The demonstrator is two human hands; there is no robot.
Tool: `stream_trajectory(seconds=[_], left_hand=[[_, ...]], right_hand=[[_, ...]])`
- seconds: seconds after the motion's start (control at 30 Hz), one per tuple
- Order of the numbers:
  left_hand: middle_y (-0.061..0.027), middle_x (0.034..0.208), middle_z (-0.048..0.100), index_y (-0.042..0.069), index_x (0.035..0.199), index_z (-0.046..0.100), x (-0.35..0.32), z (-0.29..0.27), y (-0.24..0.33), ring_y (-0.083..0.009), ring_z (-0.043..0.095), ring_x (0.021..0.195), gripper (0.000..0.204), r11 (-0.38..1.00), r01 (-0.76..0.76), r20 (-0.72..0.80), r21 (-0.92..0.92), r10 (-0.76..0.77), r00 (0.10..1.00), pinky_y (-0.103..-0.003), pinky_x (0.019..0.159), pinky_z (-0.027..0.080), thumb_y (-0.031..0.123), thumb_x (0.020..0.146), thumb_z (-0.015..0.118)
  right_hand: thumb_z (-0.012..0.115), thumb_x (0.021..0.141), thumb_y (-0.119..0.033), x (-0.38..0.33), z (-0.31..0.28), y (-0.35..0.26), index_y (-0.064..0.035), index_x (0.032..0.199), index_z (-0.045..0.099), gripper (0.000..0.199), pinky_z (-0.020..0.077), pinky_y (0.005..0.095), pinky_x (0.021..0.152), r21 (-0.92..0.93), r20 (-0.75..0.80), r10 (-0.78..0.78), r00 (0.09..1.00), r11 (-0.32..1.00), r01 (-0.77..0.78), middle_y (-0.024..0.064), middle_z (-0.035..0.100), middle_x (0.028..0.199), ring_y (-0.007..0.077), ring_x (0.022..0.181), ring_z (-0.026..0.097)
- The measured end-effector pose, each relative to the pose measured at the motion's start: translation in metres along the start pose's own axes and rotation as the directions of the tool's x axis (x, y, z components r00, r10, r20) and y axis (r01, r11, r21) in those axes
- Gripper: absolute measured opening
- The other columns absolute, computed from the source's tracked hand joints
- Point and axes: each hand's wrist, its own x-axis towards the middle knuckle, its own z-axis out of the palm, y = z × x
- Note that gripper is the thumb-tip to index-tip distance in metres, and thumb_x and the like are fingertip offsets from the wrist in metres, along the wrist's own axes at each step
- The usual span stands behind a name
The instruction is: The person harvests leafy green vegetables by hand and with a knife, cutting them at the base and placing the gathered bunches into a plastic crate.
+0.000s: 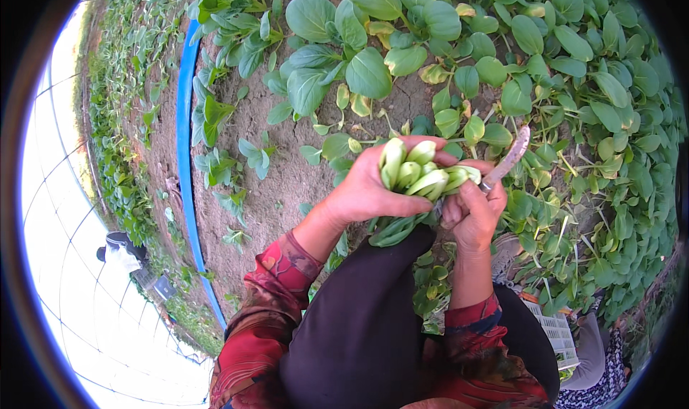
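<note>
A bunch of bok choy [410, 174] is in front of my knees, its pale green stem ends facing up and its leaves hanging below. My left hand [355, 190] is wrapped round the bunch from the left, with the thumb across the front. At the bunch's right side, my right hand [470, 219] is closed, thumb and fingers pressed together by the stems. A hand tool [511, 158] with a pale, curved, worn handle and a metal collar sticks out up and right from the right hand. Its other end is mostly hidden by the fingers and the bunch.
Dense bok choy plants [610, 93], some yellowing, grow ahead and to the right. A blue flat hose [184, 136] runs along bare soil [215, 244] on the left. A white plastic crate [556, 334] and another person's leg [585, 355] are at lower right. Another person [123, 250] is far left.
</note>
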Motion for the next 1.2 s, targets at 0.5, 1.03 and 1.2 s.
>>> stream_trajectory(seconds=[0.5,1.03,1.2], left_hand=[[-0.0044,0.101,0.064,0.001,0.121,0.053,0.060,-0.121,0.090,-0.0145,0.060,0.090,0.064,0.840,0.151,-0.480,0.521,0.142,0.866,-0.028,0.087,0.046,-0.003,0.061,0.073],[-0.0041,0.095,0.066,-0.001,0.102,0.060,0.020,-0.123,0.055,-0.0126,0.060,0.085,0.041,0.835,0.230,-0.545,0.500,0.097,0.833,-0.027,0.081,0.048,0.001,0.063,0.073],[-0.0038,0.095,0.066,0.000,0.102,0.062,0.013,-0.127,0.045,-0.0132,0.061,0.083,0.039,0.912,0.222,-0.606,0.345,0.036,0.795,-0.028,0.081,0.048,-0.002,0.064,0.072]], right_hand=[[0.051,0.092,-0.022,0.078,0.033,0.064,-0.0024,0.108,0.049,0.025,0.0480,0.0449,0.067,-0.789,0.315,0.075,0.946,0.574,0.217,0.0201,0.063,0.080,0.0398,0.075,0.061],[0.044,0.092,-0.026,0.153,0.052,0.074,0.0025,0.099,0.058,0.032,0.0432,0.0505,0.083,-0.971,0.195,0.278,0.941,0.192,0.145,0.0287,0.061,0.093,0.0451,0.091,0.057],[0.043,0.092,-0.026,0.160,0.048,0.076,0.0028,0.099,0.057,0.032,0.0437,0.0505,0.082,-0.978,0.208,0.323,0.923,0.099,0.186,0.0291,0.061,0.093,0.0451,0.090,0.057]])
